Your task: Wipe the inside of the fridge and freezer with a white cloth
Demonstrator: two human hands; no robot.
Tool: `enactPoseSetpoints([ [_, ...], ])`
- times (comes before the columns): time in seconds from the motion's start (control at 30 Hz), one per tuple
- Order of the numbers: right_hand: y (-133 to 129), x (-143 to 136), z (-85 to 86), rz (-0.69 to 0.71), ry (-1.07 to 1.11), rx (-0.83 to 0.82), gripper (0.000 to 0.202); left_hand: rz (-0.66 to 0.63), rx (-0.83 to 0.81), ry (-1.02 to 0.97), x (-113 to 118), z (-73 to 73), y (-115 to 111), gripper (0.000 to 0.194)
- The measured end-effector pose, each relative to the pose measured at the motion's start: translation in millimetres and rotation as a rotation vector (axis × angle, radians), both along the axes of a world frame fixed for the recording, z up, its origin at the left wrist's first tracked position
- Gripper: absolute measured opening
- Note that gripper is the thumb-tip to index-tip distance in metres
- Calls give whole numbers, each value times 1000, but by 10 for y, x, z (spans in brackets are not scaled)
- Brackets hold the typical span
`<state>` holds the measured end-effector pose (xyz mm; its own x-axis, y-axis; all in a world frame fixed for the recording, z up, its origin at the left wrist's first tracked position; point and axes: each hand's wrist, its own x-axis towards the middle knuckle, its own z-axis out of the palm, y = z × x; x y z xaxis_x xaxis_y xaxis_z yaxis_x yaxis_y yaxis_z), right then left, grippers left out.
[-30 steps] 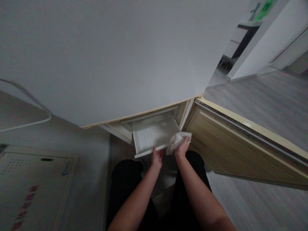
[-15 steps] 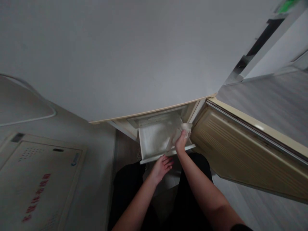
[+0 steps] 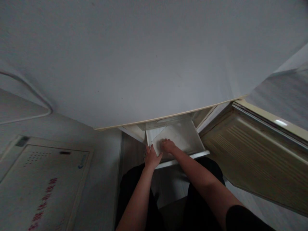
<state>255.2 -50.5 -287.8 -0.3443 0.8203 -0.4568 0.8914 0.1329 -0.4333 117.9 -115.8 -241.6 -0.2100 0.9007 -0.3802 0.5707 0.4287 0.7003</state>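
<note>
A white drawer (image 3: 192, 141) stands pulled out at the bottom of a white fridge (image 3: 144, 64). My left hand (image 3: 151, 158) grips the drawer's front left corner. My right hand (image 3: 168, 146) is inside the drawer near its left side, pressing down on a white cloth (image 3: 157, 142) that is hard to tell apart from the drawer floor. Most of the cloth is hidden under the hand.
The fridge's lower door (image 3: 252, 154) hangs open to the right, its ribbed inner side facing me. A beige floor panel (image 3: 40, 179) with red markings lies at the left, and a white cable (image 3: 36, 96) curves behind it. My knees in black (image 3: 134, 189) are under the drawer.
My right hand has carried the cloth from the drawer's right front corner into the drawer and across to its left side. My left hand shifted to the front left corner. The view tilted right.
</note>
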Motion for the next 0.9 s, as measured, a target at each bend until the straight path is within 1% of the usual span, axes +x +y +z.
enactPoseSetpoints([
  [0.07,85,-41,-58,-38,-43,43,48,-43,-41,75,46,-74,-60,72],
  [0.17,208,-90,-180,-65,-103,76,69,-94,-67,170,82,-149,-112,71],
  [0.27,344,-178,-306,-10,-107,87,85,-136,-81,232,90,-184,-124,71],
  [0.33,438,-269,-364,41,-78,103,88,-152,-95,262,92,-198,-120,71],
  [0.43,571,-394,-406,122,-57,144,87,-165,-120,294,101,-215,-110,69],
  [0.53,685,-374,-430,177,-48,163,91,-171,-131,310,112,-226,-99,70],
  [0.57,717,-310,-442,168,-40,162,91,-172,-132,313,114,-226,-95,71],
  [0.63,763,-86,-474,89,-42,164,86,-176,-133,317,116,-221,-90,72],
  [0.7,772,250,-517,-55,-85,194,84,-185,-138,322,116,-209,-87,73],
  [0.8,719,819,-585,-279,-164,250,91,-199,-161,336,122,-182,-83,76],
  [0.83,691,979,-605,-310,-171,253,94,-203,-172,346,128,-171,-81,77],
  [0.9,637,1189,-637,-310,-186,245,99,-219,-195,371,146,-151,-75,79],
])
